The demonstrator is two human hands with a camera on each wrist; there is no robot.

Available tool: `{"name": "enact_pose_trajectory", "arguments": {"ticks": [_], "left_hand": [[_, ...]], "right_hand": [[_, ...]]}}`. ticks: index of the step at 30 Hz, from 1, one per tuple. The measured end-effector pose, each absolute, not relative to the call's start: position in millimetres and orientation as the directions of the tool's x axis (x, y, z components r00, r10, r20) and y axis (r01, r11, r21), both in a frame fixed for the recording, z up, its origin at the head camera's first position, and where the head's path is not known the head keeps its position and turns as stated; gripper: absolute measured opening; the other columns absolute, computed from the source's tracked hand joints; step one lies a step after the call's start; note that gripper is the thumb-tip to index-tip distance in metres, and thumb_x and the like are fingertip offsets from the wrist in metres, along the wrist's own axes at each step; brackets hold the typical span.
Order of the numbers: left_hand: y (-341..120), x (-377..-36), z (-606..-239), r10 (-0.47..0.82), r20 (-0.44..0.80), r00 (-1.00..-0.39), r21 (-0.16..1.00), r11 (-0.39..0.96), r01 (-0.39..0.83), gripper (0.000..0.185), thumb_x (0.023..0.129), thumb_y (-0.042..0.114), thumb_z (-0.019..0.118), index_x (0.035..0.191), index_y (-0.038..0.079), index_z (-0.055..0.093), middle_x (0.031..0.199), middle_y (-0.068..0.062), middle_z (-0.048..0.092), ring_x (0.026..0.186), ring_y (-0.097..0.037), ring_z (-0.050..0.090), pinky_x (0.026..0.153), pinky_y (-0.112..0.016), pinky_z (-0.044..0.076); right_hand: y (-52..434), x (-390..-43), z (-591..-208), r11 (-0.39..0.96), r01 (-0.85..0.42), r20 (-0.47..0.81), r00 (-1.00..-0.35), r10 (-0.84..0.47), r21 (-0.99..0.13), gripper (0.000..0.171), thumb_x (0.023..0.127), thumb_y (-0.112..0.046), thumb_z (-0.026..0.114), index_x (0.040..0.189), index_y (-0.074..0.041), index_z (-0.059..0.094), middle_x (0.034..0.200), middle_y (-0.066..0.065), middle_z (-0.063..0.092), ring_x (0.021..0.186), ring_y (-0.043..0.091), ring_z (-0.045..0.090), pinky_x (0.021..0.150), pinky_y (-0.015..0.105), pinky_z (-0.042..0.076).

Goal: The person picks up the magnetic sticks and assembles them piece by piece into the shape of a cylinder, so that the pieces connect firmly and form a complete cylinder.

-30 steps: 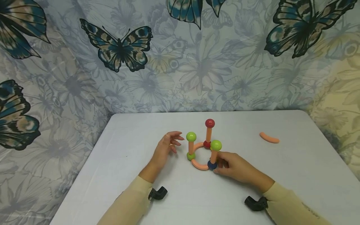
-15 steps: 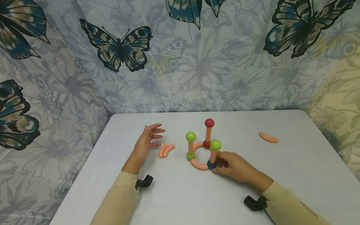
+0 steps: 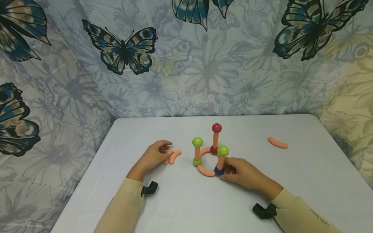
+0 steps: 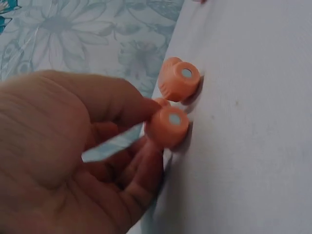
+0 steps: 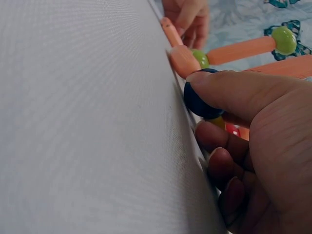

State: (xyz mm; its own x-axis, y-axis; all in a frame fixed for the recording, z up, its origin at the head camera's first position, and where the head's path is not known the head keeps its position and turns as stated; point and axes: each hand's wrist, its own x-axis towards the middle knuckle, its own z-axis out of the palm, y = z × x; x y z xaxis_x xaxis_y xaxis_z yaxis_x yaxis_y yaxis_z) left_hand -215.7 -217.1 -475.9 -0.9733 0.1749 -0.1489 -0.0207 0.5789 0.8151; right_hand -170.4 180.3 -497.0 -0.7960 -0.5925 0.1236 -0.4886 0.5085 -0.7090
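Note:
A ring of orange curved magnetic rods (image 3: 206, 171) and coloured balls rests on the table, with upright rods topped by green and red balls (image 3: 216, 128). My right hand (image 3: 244, 173) pinches the blue ball (image 3: 219, 171) at the ring's near right corner; thumb and fingers sit on that ball (image 5: 202, 100) in the right wrist view. Left of the ring, my left hand (image 3: 151, 157) pinches one loose curved magnetic rod (image 4: 168, 127) between thumb and fingers. A second curved rod (image 3: 175, 156) lies right beside it; both show silver magnet ends in the left wrist view.
Another curved rod (image 3: 278, 142) lies alone at the right of the white table (image 3: 186, 207). Behind the table's back edge hangs a butterfly-and-flower cloth (image 3: 186, 81). A black wrist camera (image 3: 263, 211) is on the right sleeve.
My left hand moved left away from the ring, uncovering two loose curved rods, then came down and took hold of the left one. The right hand stays on the blue ball.

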Motion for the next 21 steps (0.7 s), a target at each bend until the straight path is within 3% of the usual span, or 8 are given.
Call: {"name": "enact_pose_trajectory", "arguments": {"ticks": [3, 6, 13, 17, 21], "left_hand": [[-215, -214, -472, 0.139, -0.176, -0.974, 0.768, 0.639, -0.048, 0.027, 0.102, 0.016, 0.077, 0.128, 0.007, 0.076, 0.104, -0.003, 0.072, 0.085, -0.02, 0.068, 0.078, -0.038, 0.056], [-213, -212, -467, 0.104, -0.195, -0.975, 0.728, 0.682, -0.073, 0.022, 0.102, 0.018, 0.078, 0.12, 0.005, 0.077, 0.093, -0.003, 0.072, 0.072, -0.019, 0.067, 0.071, -0.036, 0.055], [-217, -210, -458, 0.015, -0.15, -0.989, 0.722, 0.685, -0.099, 0.028, 0.106, 0.029, 0.076, 0.12, 0.005, 0.072, 0.098, -0.004, 0.074, 0.085, -0.02, 0.069, 0.081, -0.04, 0.055], [-220, -211, -454, -0.011, -0.153, -0.988, 0.795, 0.593, -0.13, 0.03, 0.104, 0.023, 0.078, 0.127, 0.003, 0.074, 0.107, -0.007, 0.073, 0.091, -0.022, 0.068, 0.083, -0.04, 0.054], [-219, -211, -447, -0.003, -0.179, -0.984, 0.869, 0.468, -0.16, 0.031, 0.104, 0.021, 0.078, 0.127, 0.001, 0.071, 0.104, -0.011, 0.074, 0.091, -0.028, 0.067, 0.08, -0.04, 0.055]], "right_hand": [[180, -170, -497, 0.512, -0.483, 0.116, -0.798, -0.591, -0.711, 0.03, 0.094, -0.023, 0.09, 0.119, -0.024, 0.071, 0.087, -0.015, 0.061, 0.078, 0.01, 0.058, 0.066, 0.029, 0.051], [180, -170, -497, 0.507, -0.482, 0.12, -0.798, -0.591, -0.714, 0.03, 0.095, -0.023, 0.09, 0.119, -0.025, 0.072, 0.088, -0.014, 0.062, 0.079, 0.01, 0.059, 0.066, 0.03, 0.051], [180, -171, -498, 0.498, -0.477, 0.118, -0.798, -0.591, -0.724, 0.029, 0.095, -0.024, 0.089, 0.117, -0.026, 0.071, 0.088, -0.014, 0.062, 0.079, 0.011, 0.059, 0.066, 0.029, 0.052], [180, -171, -497, 0.491, -0.475, 0.119, -0.796, -0.594, -0.73, 0.03, 0.095, -0.025, 0.089, 0.119, -0.025, 0.071, 0.088, -0.013, 0.062, 0.079, 0.011, 0.059, 0.066, 0.029, 0.052], [180, -170, -497, 0.484, -0.479, 0.123, -0.792, -0.597, -0.733, 0.029, 0.096, -0.026, 0.089, 0.118, -0.025, 0.071, 0.088, -0.013, 0.062, 0.079, 0.011, 0.059, 0.066, 0.029, 0.051]]}}
